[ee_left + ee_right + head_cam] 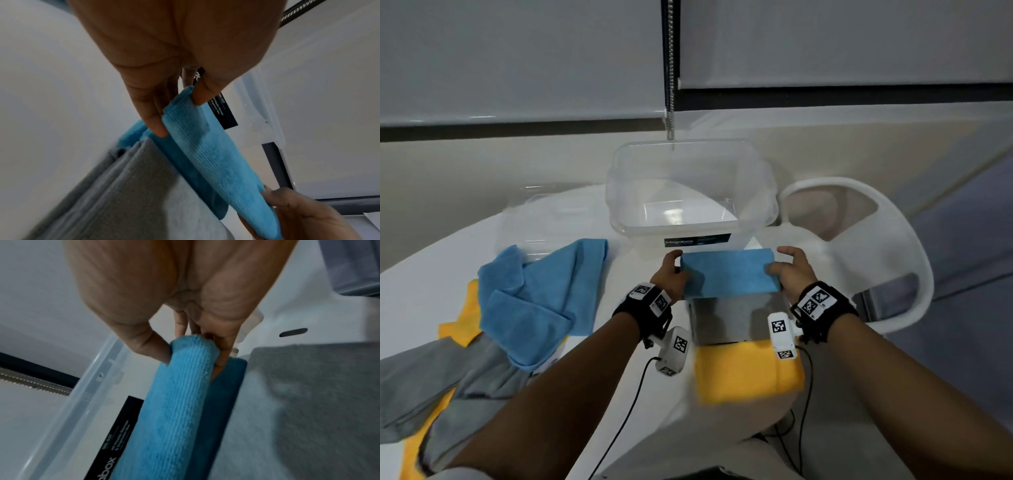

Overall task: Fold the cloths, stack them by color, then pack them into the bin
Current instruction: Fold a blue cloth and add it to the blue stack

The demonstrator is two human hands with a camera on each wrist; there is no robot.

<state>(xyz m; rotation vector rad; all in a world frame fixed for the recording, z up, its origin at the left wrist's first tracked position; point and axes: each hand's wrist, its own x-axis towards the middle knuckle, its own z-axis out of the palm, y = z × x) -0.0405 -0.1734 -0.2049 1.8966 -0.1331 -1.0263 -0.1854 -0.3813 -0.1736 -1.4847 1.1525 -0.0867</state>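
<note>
1. Both hands hold one folded blue cloth [729, 272] by its two short ends. The left hand [671, 274] pinches its end between thumb and fingers [154, 120]. The right hand [789, 270] pinches the other end the same way, thumb on one side and fingers [224, 345] on the other.
2. Under the hands is the big white table [431, 284].
3. Just past the hands stands the clear bin [688, 192]. A black label [697, 241] on its near wall has white writing. It looks like "Megabox", but the small print is too blurry to read.
4. Far to the left of the left hand lies a loose pile of cloths: a crumpled blue cloth [541, 301] on top, a gray cloth [448, 380] and a yellow cloth [465, 315] under it.
5. Below the held cloth sits a folded gray cloth [726, 322]. The wrist views show another blue fold [224, 394] between the held cloth and the gray one.
6. Nearer the person than the gray one lies a folded yellow cloth [746, 373].
7. Right of the right hand is a white chair [893, 246].
</note>
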